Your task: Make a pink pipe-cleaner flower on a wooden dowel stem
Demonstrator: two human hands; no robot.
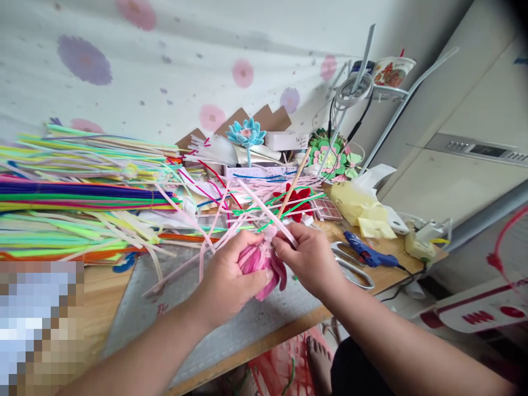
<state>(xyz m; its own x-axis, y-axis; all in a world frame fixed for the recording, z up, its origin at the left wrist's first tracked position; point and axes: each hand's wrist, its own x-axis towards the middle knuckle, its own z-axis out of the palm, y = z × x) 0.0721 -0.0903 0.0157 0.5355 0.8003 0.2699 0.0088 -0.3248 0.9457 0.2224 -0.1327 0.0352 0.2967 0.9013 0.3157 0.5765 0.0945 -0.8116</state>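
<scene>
Gripping the pink flower [264, 267], the left hand [235, 278] closes around its petals; the right hand [307, 256], fingers pinched, holds a pale strip [266, 212] just beside that grip.

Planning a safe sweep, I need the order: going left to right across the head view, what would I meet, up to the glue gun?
Banded bundle of fuzzy stems → left hand → right hand → blue glue gun

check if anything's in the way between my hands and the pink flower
Nothing visible: the left hand holds the pink flower, and the right hand is right beside it, pinching a pale pink strip.
</scene>
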